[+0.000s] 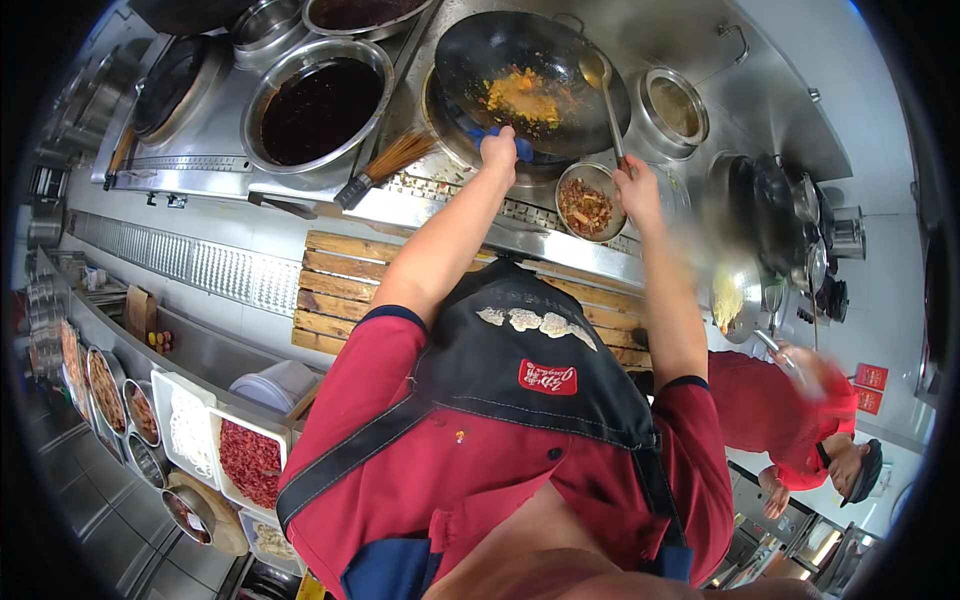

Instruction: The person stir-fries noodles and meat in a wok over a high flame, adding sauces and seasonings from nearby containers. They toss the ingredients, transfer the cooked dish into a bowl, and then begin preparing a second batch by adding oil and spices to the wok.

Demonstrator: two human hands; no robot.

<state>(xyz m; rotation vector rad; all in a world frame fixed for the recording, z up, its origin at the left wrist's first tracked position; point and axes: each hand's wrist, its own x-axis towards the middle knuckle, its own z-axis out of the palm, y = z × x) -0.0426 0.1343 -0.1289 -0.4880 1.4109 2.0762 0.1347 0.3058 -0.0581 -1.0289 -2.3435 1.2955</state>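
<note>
My left hand (499, 150) grips the near rim of a black wok (469, 79) through a blue cloth (528, 151). The wok is tilted over the stove, and chopped food with a yellow-orange sauce (529, 96) lies in it. In my right hand (637, 187) is the handle of a metal ladle (594, 69), its bowl at the wok's right inner side. Just left of and below that hand stands a metal bowl (592, 235) of browned, chopped food. A bamboo wok brush (394, 161) rests on the stove edge left of my left hand.
A steel basin of dark liquid (250, 112) stands left of the wok, a steel pot (703, 124) right of it. A co-worker (787, 412) stands at my right near another wok (750, 300). Trays of ingredients (285, 450) line the counter behind me at the left.
</note>
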